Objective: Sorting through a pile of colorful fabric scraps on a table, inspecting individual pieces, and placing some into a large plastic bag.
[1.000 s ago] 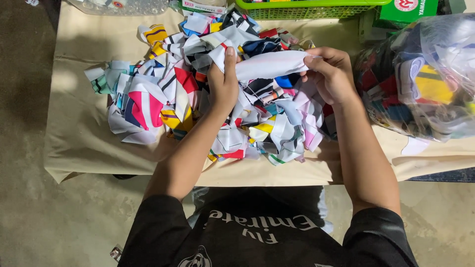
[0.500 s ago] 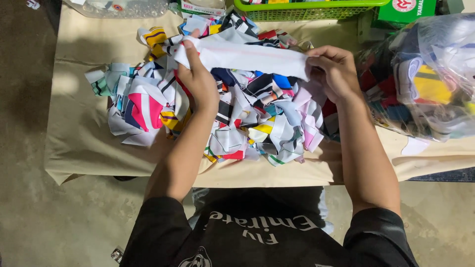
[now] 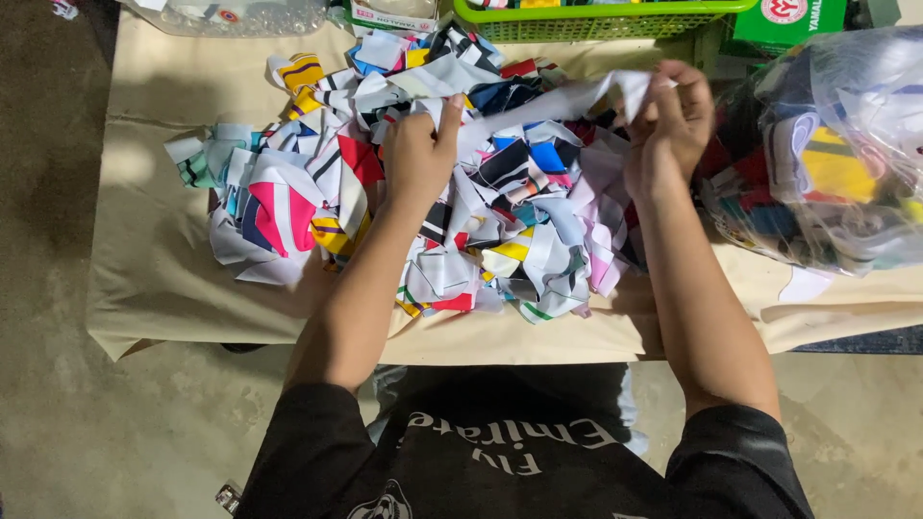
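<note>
While both hands work over a big heap of cloth scraps (image 3: 452, 211), the left hand (image 3: 418, 154) grips one end of a long white fabric strip (image 3: 548, 101), with its fingers curled shut around the cloth. The right hand (image 3: 673, 120) pinches the other end, fingers bunched tight on the crumpled tip. The strip hangs just above the heap, stretched between the two hands, thin and a bit wrinkly. The scraps below are soft, floppy bits in white, pink, blue, yellow, red and black, some with stripes. They lie on a tan cloth (image 3: 154, 259) that covers the table. A clear plastic bag (image 3: 836, 144) stuffed with more bits sits to the right. A green plastic basket (image 3: 596, 21) with a grid of holes stands behind the heap.
</note>
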